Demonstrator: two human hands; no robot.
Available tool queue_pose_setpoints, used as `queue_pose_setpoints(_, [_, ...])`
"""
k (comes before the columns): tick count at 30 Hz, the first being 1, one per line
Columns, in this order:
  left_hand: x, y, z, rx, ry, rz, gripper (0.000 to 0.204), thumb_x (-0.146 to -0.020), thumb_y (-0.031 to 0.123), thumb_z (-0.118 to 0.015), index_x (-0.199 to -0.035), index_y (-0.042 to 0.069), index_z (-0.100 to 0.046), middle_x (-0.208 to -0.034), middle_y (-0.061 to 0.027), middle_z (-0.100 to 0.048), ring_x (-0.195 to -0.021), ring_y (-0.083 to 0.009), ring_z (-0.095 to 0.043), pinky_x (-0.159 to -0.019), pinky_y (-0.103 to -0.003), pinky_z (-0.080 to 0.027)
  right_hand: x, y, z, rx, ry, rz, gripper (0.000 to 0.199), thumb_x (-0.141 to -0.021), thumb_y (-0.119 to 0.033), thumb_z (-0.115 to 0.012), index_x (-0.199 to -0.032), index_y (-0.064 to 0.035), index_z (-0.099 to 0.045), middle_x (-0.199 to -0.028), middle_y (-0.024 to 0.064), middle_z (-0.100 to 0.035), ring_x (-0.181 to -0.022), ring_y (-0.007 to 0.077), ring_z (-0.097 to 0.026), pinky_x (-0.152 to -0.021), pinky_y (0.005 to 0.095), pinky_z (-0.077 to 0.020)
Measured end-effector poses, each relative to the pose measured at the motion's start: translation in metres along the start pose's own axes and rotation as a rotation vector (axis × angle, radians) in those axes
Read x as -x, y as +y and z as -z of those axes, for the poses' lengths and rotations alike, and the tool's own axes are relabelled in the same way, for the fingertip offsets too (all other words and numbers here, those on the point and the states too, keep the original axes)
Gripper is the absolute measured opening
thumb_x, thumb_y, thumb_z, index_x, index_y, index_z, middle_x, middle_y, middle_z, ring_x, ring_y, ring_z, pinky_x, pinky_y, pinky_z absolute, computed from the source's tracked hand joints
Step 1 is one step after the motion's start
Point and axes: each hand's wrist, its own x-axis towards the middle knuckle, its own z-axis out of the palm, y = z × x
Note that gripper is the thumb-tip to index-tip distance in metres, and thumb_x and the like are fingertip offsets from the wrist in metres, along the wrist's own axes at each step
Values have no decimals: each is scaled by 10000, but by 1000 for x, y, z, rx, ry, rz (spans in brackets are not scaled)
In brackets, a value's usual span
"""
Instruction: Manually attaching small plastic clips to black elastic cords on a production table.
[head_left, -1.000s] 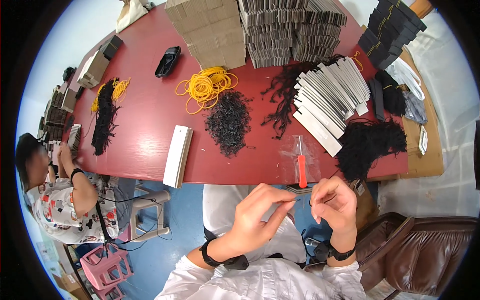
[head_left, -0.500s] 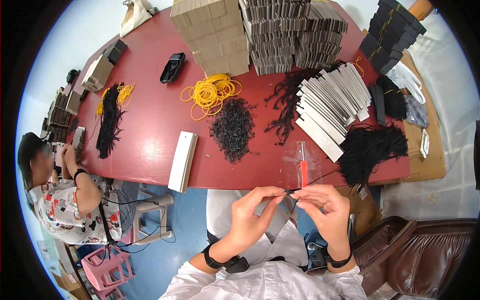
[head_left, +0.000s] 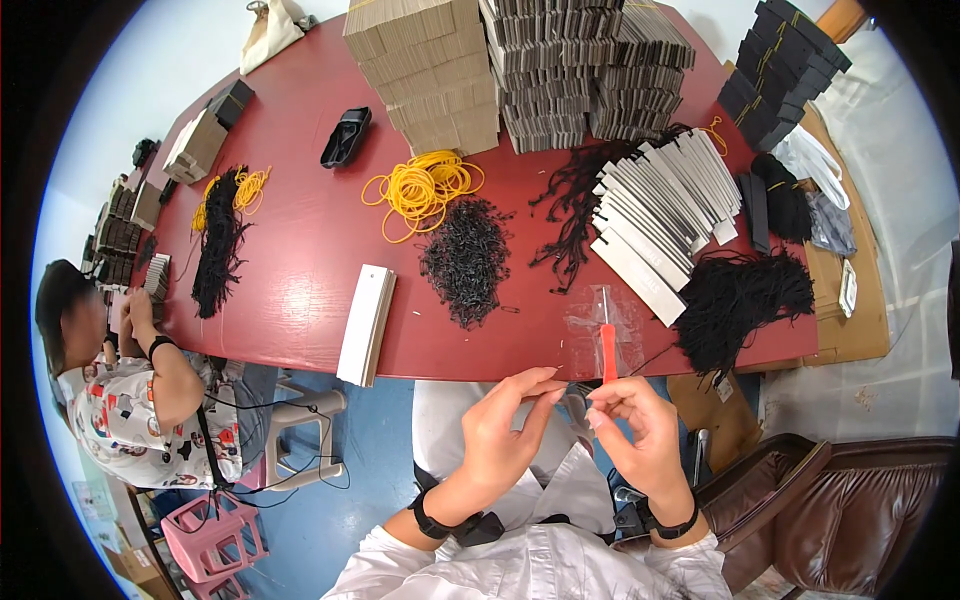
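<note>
My left hand [head_left: 505, 422] is raised in front of the table's near edge, with thumb and fingertips slightly apart and nothing visible between them. To its right, my right hand [head_left: 640, 430] has its fingertips pinched together; what they hold, if anything, is too small to make out. A thin black cord shows between the black cord bundle [head_left: 745, 305] and that hand. Just beyond the right fingers lies a slim tool with an orange-red handle [head_left: 608, 350] and a thin metal shaft, on clear plastic film [head_left: 580, 325] at the table edge.
On the red table [head_left: 290, 270] are a white card stack [head_left: 366, 325], a pile of small black pieces [head_left: 465, 260], yellow bands [head_left: 425, 190] and fanned white strips [head_left: 650, 225]. Tall cardboard stacks [head_left: 425, 80] stand behind. At left, another person [head_left: 150, 400] sits working.
My hands have moved apart from where they met around a small dark piece on a black cord. That piece no longer shows between them, and the tool's handle is more exposed.
</note>
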Motion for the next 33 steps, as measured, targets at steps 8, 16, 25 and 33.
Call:
queue_pose_setpoints(8, [-1,1,-1,-72,3,-79,268,-803,-68,-690,-1051,-24,-597,-900,-120,-721,-850,-170,-705,-742,-268,-551,0,1,0,-90,-36,-53,199,-847,44,-628,-1038,25,-572,-855,61,-627,-800,91,-617,-731,243,-510])
queue_pose_setpoints(16, [0,0,-3,-93,-7,-64,268,-798,-64,-697,-1046,-21,-602,-896,-122,-720,-839,-173,-707,-732,-269,-552,1,2,0,-96,-41,-45,196,-847,50,-623,-1035,26,-573,-883,66,-629,-827,96,-617,-756,246,-511])
queue_pose_setpoints(25, [1,0,-3,-98,-3,-80,286,-787,-62,-708,-1050,-18,-603,-894,-116,-720,-837,-170,-707,-729,-267,-553,-3,8,1,-109,-26,-65,197,-849,52,-621,-1038,25,-573,-888,59,-621,-813,86,-606,-742,241,-507])
queue_pose_setpoints(33, [4,0,-4,-37,-41,-85,339,-782,-56,-717,-1088,4,-583,-884,-99,-721,-848,-166,-705,-743,-264,-537,-6,12,3,-118,-56,-86,131,-879,11,-628,-1000,22,-578,-861,61,-634,-759,90,-610,-640,229,-499])
